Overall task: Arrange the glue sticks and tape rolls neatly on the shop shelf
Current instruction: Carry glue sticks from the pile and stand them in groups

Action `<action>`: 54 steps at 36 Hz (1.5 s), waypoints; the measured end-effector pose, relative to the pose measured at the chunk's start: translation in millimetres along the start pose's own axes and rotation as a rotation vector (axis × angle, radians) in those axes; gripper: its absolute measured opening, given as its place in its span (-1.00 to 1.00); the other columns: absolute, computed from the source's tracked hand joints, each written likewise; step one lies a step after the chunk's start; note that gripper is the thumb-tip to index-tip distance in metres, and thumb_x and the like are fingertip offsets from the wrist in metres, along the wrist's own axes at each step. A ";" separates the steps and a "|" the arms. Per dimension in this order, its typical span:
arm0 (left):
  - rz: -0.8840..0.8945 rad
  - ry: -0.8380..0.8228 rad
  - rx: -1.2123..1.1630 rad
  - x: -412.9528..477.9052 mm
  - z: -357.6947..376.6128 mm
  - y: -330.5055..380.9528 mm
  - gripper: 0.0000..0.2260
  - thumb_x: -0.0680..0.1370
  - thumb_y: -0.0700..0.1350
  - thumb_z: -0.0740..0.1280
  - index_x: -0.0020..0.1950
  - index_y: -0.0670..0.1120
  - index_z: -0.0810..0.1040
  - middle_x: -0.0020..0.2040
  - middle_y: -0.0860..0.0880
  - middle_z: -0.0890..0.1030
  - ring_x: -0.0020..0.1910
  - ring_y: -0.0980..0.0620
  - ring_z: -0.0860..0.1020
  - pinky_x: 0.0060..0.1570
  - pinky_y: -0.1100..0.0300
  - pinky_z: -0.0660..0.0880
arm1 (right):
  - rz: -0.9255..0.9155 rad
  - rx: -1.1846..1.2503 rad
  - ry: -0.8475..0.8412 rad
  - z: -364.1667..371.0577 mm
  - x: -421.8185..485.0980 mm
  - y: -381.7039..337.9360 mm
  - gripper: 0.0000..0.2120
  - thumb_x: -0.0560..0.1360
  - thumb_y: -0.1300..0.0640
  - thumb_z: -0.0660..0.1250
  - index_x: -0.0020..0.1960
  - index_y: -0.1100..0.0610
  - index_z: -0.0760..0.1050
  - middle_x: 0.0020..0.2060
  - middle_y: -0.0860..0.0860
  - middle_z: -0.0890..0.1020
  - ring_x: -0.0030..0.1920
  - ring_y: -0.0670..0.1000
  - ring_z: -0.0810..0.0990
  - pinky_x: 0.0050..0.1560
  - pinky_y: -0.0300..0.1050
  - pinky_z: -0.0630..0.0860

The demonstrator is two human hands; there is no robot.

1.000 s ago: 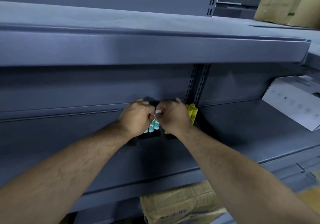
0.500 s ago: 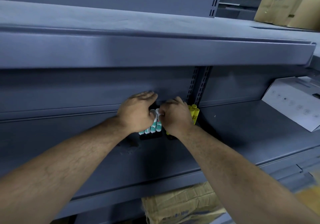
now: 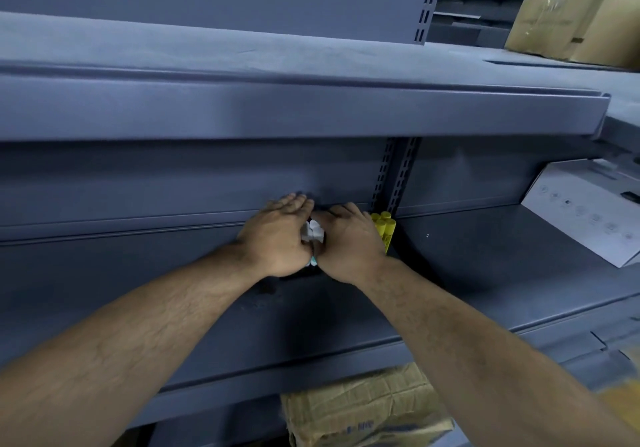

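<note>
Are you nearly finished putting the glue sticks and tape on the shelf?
Partly. Done: the yellow sticks stand bunched at the back of the shelf, by the post. In hand: the left hand and right hand press the white-capped sticks together beside them. Left: no tape rolls are in sight, so that part looks not yet done.

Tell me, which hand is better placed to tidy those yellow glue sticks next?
Probably the right hand: it lies directly beside the yellow glue sticks. The left hand sits on the far side of the white-capped glue sticks, with the right hand in its way.
</note>
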State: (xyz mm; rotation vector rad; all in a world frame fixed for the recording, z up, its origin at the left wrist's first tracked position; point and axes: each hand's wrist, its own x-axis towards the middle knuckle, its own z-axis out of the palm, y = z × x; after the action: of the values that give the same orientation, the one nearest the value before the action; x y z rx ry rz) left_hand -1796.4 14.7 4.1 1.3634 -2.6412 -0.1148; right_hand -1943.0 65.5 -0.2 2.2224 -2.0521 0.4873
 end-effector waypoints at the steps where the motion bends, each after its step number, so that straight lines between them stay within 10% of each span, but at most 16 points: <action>1: -0.010 0.005 0.001 -1.5 -1.2 2.2 -0.29 0.55 0.15 0.13 0.64 -0.04 -0.02 0.64 -0.01 -0.02 0.61 0.08 -0.07 0.56 0.14 -0.13 | 0.008 0.029 -0.004 -2.3 -0.8 -1.3 -0.58 0.52 -0.01 0.30 0.37 -0.04 0.47 0.18 -0.07 0.57 0.23 0.04 0.40 0.25 -0.06 0.35; 24: -0.500 0.089 0.124 -149.3 -35.7 -44.9 -0.21 0.41 0.08 0.01 0.64 -0.06 -0.04 0.64 -0.02 -0.03 0.61 0.05 -0.08 0.56 0.12 -0.15 | -0.337 0.172 -0.202 2.5 -1.4 -111.0 -0.41 0.65 -0.18 0.12 0.61 0.02 0.16 0.61 -0.06 0.13 0.59 0.01 0.01 0.57 -0.08 -0.03; 54: -1.058 0.287 0.118 -568.0 -117.2 -334.5 -0.22 0.41 0.14 -0.03 0.64 -0.01 -0.04 0.63 0.04 -0.04 0.61 0.06 -0.12 0.55 0.08 -0.19 | -0.891 0.279 -0.294 71.3 -71.3 -640.2 -0.48 0.63 -0.10 0.20 0.55 0.01 0.30 0.57 0.00 0.26 0.56 0.05 0.12 0.54 -0.06 0.10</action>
State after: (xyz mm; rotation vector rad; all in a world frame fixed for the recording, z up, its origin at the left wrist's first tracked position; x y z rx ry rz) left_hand -1183.6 284.5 7.2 2.4285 -1.4814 0.1069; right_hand -1305.1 179.4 12.3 3.1794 -0.8826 0.3695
